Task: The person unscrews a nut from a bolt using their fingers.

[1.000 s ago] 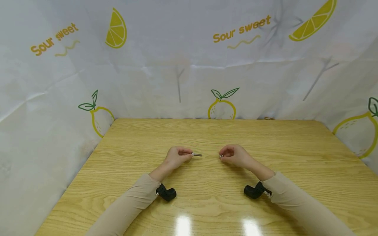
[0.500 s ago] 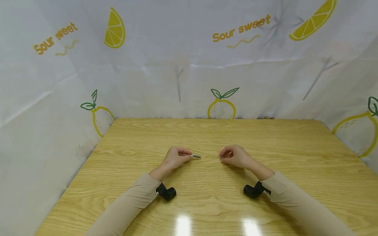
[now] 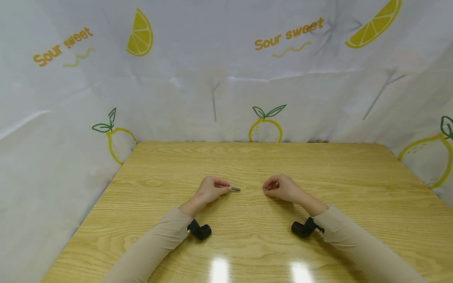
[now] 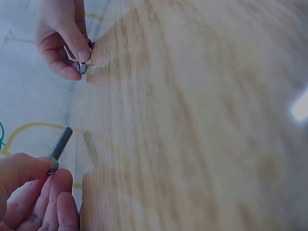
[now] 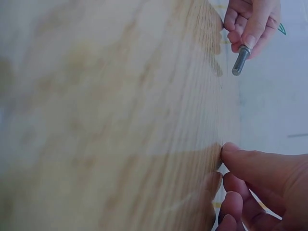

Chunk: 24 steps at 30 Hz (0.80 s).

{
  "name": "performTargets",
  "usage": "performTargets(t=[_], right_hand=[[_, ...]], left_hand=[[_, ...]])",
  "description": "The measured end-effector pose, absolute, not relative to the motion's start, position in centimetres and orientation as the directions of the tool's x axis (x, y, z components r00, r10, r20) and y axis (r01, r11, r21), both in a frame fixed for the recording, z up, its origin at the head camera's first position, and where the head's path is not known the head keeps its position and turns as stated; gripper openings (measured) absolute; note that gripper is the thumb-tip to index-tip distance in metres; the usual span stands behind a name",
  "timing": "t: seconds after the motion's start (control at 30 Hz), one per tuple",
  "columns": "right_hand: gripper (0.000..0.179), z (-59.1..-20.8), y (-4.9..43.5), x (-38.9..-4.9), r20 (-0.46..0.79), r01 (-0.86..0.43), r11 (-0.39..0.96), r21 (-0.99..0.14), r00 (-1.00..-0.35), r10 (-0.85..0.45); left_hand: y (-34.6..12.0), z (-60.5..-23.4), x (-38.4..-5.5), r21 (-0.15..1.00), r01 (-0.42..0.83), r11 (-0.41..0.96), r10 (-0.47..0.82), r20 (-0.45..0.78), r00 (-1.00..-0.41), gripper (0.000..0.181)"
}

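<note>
My left hand (image 3: 210, 190) pinches a metal bolt (image 3: 235, 189) by its head, between thumb and fingers. The bolt's threaded shank (image 4: 61, 142) sticks out toward the right hand, as the left wrist view shows. Opposite, my right hand (image 3: 284, 188) holds a small shiny nut (image 4: 82, 68) at its fingertips. In the right wrist view the nut is hidden behind the thumb and fingers. A short gap lies between bolt and nut, and both hands are low over the wooden table.
The light wooden table (image 3: 247, 232) spreads around both hands. Behind it hangs a white curtain (image 3: 177, 102) printed with lemons. A black wrist camera (image 3: 199, 231) sits at the left cuff and another black camera (image 3: 303, 228) at the right cuff.
The bolt's free end has tipped slightly toward the near side of the table. The nut has dropped a little in the head view. Both hands stay almost in place, with their holds kept.
</note>
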State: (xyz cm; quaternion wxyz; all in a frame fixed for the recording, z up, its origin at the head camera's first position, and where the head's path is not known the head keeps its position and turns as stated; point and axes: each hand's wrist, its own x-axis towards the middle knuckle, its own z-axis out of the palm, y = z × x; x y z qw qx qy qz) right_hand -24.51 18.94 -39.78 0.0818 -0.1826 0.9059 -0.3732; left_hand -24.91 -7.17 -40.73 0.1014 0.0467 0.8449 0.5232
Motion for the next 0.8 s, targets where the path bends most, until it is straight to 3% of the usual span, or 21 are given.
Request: performTargets(t=[0.8], right_hand=[[0.014, -39.79, 19.06, -24.56, -0.013, -0.278, 0.662, -0.696, -0.917, -0.399]], left_hand=[[-7.03, -40.83, -24.72, 0.864, 0.052, 0.501, 0.223, -0.071, -0.972, 0.015]])
